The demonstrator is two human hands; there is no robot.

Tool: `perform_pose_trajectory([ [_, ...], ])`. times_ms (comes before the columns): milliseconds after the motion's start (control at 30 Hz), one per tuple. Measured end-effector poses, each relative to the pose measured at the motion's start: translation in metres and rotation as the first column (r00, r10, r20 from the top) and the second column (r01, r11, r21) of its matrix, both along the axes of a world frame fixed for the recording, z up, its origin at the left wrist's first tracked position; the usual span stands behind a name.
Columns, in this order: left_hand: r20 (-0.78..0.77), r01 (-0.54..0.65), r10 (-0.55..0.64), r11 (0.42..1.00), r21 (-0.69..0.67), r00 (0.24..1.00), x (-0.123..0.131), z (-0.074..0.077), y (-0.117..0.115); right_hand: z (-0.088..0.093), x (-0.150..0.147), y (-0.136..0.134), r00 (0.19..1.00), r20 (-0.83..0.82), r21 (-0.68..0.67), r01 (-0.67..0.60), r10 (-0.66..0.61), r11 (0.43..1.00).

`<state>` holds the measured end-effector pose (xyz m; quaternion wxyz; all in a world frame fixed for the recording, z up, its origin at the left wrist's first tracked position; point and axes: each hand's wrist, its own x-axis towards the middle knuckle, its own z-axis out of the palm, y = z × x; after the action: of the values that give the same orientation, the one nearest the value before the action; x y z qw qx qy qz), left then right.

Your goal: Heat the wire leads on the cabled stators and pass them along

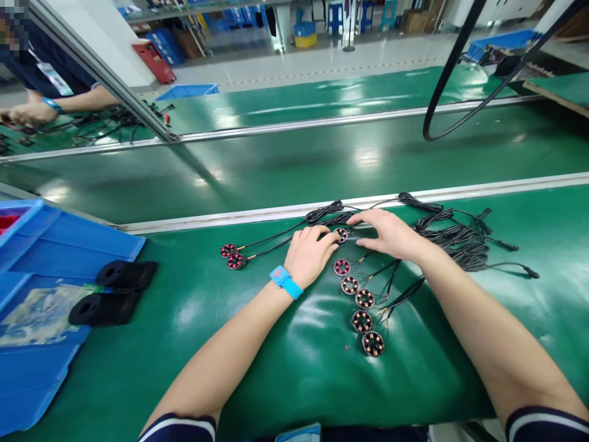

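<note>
My left hand [311,255], wearing a blue wristband [286,282], has its thumb and fingers closed at the left edge of a round motor stator [341,235]. Just right of that stator, my right hand [385,232] is held with thumb and fingers apart and nothing between them. Below both hands, several more stators run in a slanting row, among them a pink one [342,267] and a copper-wound one [372,344]. Their black cables lead to a coiled bundle [460,239] beyond my right wrist. Two pink stators [235,261] lie farther left, their cables stretching toward my hands.
At the left, blue bins [59,239] stand beside two black housings [113,307]. A metal rail [257,213] edges the green mat at the back. Overhead on the right hangs a black cable loop [430,116]. A co-worker's hands [34,115] handle cables at the upper left.
</note>
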<state>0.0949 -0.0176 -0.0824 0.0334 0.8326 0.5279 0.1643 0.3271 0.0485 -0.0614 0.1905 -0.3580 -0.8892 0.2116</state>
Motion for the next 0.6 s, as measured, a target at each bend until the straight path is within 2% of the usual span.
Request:
perform_pose_trajectory([
  [200, 0.133, 0.034, -0.035, 0.999, 0.011, 0.99, 0.003, -0.014, 0.007, -0.019, -0.015, 0.001, 0.995, 0.063, 0.106, -0.09, 0.084, 0.99],
  [367, 0.264, 0.135, -0.134, 0.991, 0.014, 0.955, 0.002, -0.012, 0.008, -0.013, -0.018, -0.003, 0.99, 0.092, 0.12, -0.116, 0.105, 0.986],
  [500, 0.291, 0.143, -0.152, 0.988, 0.055, 0.944, -0.003, -0.009, 0.007, -0.007, -0.019, -0.008, 0.988, 0.142, 0.121, -0.085, 0.068, 0.989],
  [600, 0.325, 0.176, -0.177, 0.984, 0.034, 0.929, -0.006, -0.01, 0.007, -0.005, -0.019, -0.011, 0.98, 0.194, 0.126, -0.073, 0.048, 0.989],
])
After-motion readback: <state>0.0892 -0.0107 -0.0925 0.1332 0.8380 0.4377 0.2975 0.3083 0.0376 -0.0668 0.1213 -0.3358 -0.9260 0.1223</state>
